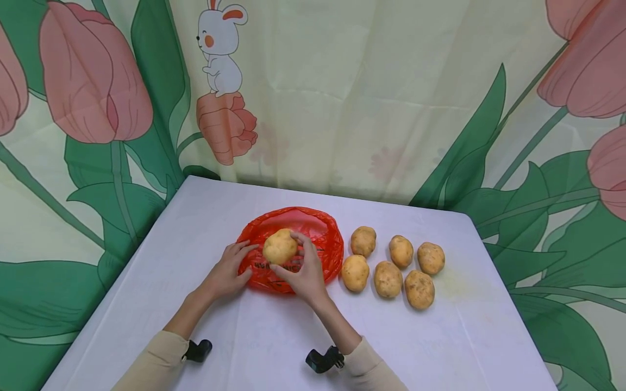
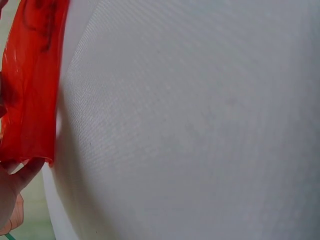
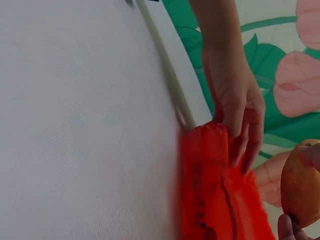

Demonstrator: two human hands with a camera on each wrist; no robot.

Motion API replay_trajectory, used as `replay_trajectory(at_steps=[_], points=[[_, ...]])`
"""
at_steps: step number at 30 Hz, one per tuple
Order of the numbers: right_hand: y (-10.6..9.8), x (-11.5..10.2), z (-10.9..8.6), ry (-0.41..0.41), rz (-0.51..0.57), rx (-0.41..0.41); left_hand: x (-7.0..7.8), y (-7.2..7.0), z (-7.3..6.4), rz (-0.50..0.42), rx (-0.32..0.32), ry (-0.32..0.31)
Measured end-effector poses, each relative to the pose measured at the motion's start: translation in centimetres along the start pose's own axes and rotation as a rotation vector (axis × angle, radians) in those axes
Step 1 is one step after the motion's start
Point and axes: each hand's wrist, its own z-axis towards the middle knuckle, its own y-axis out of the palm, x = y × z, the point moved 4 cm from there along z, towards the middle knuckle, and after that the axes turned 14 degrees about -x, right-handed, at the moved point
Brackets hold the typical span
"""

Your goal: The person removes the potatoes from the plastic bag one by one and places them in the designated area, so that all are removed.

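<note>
In the head view, a red plastic bag (image 1: 334,247) stands with its mouth open and its rim rolled into a round. My left hand (image 1: 227,274) holds the bag's left rim between thumb and fingers; the right wrist view shows that hand (image 3: 232,107) with fingers reaching inside the edge. Above the bag's mouth, my right hand (image 1: 308,274) grips a potato (image 1: 280,246) between thumb and fingers. The same potato (image 3: 297,187) appears at the right edge of the right wrist view. Dark printing on the bag is partly hidden behind the potato and right hand.
Several potatoes (image 1: 388,279) lie in two loose rows on the white-covered table (image 1: 274,347), right of the bag. A curtain (image 1: 332,108) with tulips and a rabbit hangs behind the table. Black wrist cameras (image 1: 323,360) sit on both forearms.
</note>
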Motion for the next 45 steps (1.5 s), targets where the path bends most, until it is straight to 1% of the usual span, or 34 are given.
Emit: replay_trajectory(at_steps=[4,14,19,24,28,33,36,42,45], points=[[-0.3,-0.5,-0.7,-0.026,-0.017,-0.012,0.0,0.1,0.0,0.002,0.002,-0.006],[-1.2,-0.7,-2.4,-0.01,-0.09,-0.026,0.1,0.1,-0.1,0.011,0.008,-0.009],[-1.6,-0.8,-3.0,-0.03,-0.118,-0.041,0.1,0.0,0.0,0.004,0.006,-0.011],[-1.9,-0.9,-3.6,-0.08,-0.158,-0.058,0.0,0.1,0.0,0.008,0.005,-0.016],[-2.2,-1.2,-4.1,-0.136,-0.202,-0.061,0.0,0.1,0.1,0.008,0.007,-0.028],[-2.5,-1.2,-4.7,-0.163,-0.239,-0.068,0.1,0.2,0.0,0.015,0.008,-0.037],[-2.7,-1.2,-5.2,-0.161,-0.251,-0.063,0.1,0.2,0.1,0.014,0.005,-0.031],[-3.4,-1.1,-6.4,-0.115,-0.266,-0.034,0.0,0.1,0.1,0.007,0.003,-0.016],[-3.8,-1.1,-6.9,-0.108,-0.275,-0.018,0.0,0.1,0.1,0.005,0.004,-0.011]])
